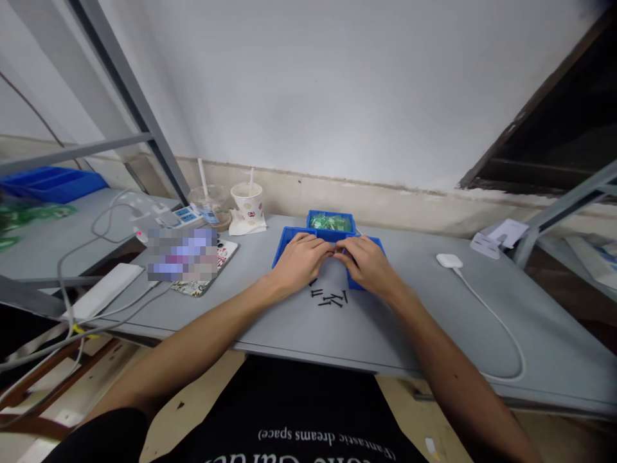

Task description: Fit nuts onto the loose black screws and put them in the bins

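Note:
My left hand (pixel 303 260) and my right hand (pixel 365 260) meet over the front of the blue bins, fingertips pinched together. Whatever sits between the fingertips is too small to make out. Partly covered by my left hand is a blue bin (pixel 284 239), and another blue bin (pixel 355 283) shows around my right hand. Several dark screws (pixel 332 299) lie loose on the grey table just below my hands. Behind them, a small blue tray (pixel 331 213) holds green-and-clear plastic packets (pixel 330 223).
To the left stand a paper cup (pixel 247 199) with a straw, a clear plastic cup (pixel 212 206), a power strip (pixel 186 217) and a patterned flat case (pixel 197 283). Cables trail over that side. A white charger (pixel 449 260) with its cord lies at right. The wall rises behind.

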Motion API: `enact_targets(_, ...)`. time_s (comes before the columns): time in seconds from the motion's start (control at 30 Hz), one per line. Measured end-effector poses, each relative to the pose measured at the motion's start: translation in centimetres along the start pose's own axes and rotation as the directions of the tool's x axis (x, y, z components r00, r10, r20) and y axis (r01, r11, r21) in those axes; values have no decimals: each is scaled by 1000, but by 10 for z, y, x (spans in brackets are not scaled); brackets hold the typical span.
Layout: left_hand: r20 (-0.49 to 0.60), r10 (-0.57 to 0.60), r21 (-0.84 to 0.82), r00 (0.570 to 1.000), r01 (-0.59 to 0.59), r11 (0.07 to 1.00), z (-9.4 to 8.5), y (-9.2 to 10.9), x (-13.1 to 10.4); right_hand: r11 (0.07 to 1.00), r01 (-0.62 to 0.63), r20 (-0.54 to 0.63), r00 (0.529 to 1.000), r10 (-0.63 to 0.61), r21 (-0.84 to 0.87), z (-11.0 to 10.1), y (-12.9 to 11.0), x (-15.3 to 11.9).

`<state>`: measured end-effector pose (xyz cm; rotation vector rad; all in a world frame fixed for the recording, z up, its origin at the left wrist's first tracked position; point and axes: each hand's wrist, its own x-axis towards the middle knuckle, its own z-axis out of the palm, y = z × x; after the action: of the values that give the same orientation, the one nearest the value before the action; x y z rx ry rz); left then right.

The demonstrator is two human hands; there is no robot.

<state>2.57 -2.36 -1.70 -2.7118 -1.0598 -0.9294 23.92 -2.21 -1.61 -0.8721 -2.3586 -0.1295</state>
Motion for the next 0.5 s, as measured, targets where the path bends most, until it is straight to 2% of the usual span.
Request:
enact_targets(0.1,-9,-8,2,1000,8,1000,-1,0,0,1000,8,-23,1000,-8,19,0,-1,0)
enact_targets(0.27,12,-19,4,1000,19,1000,-1,1,0,999,32,-36,999,-34,-44,1,1,1)
enact_targets(0.5,47,-34,1,998,34,999,-1,0,0,1000,24,1,1000,-24,-10,0,0,0)
